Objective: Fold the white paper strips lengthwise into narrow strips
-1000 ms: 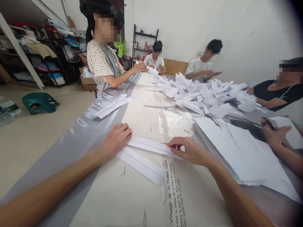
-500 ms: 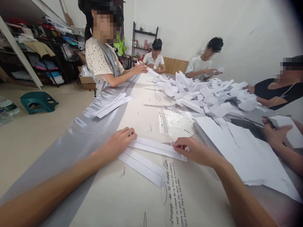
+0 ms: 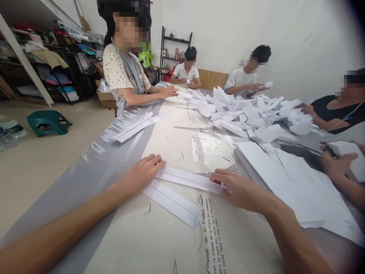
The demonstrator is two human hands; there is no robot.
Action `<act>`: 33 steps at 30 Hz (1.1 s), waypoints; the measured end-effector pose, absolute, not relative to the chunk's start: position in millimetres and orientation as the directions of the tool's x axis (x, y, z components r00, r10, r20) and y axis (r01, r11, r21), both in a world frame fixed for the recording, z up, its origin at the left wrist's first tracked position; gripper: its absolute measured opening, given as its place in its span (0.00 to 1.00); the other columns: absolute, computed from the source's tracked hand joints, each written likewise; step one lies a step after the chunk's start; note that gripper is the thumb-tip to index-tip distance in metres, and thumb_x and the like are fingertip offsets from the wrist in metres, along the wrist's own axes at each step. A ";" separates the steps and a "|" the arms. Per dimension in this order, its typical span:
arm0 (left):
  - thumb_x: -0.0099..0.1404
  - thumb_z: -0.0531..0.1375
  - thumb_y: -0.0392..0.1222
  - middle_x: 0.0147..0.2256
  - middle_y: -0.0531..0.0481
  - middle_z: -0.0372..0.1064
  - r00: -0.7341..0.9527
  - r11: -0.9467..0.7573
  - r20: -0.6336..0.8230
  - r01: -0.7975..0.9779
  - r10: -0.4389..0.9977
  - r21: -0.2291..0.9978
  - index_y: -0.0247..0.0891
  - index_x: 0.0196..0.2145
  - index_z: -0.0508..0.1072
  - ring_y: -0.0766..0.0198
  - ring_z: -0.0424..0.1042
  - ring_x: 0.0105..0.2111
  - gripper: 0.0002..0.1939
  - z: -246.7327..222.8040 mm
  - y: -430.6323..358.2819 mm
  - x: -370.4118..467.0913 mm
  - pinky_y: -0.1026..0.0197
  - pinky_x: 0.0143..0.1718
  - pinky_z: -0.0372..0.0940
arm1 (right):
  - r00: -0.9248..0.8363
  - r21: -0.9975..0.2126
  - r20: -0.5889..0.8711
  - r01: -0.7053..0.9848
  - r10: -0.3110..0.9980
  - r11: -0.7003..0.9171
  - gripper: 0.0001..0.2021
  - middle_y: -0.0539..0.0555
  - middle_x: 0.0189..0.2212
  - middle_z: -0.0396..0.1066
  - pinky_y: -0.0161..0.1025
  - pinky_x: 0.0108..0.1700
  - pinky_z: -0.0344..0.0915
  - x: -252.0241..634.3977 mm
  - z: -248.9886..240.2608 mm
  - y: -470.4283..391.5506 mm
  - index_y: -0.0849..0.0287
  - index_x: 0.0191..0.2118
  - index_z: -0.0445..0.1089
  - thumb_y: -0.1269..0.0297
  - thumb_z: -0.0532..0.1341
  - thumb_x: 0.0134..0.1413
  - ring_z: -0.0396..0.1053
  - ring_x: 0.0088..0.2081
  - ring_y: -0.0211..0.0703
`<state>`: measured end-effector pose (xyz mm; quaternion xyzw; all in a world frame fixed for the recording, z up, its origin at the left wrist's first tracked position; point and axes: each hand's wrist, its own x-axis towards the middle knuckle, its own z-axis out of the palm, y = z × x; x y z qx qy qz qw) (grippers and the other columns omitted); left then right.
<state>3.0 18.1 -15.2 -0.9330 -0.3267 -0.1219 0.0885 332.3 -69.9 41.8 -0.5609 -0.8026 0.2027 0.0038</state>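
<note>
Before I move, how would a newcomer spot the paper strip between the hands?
Find the table's cream, Eiffel-printed cover. On it, a white paper strip runs from the left hand to the right hand. The right hand touches it, not the other strip slanting just nearer the camera.

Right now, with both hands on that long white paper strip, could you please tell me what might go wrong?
The long white paper strip might skew or crease if the left hand and right hand, at its opposite ends, pull unevenly.

The second white paper strip, lying close to the left hand, could get dragged if that hand shifts.

The broad stack of white paper sheets lies near the right forearm, so a sideways move might nudge it.
</note>
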 end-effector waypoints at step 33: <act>0.78 0.41 0.61 0.71 0.36 0.48 0.808 -0.817 0.185 0.575 0.560 -0.038 0.38 0.71 0.53 0.36 0.50 0.69 0.33 -34.3 -22.1 17.4 0.34 0.62 0.53 | -0.584 -0.297 -0.028 0.779 0.811 0.551 0.39 0.50 0.74 0.34 0.56 0.73 0.47 294.3 -6.5 -78.2 0.48 0.74 0.28 0.76 0.48 0.67 0.37 0.73 0.49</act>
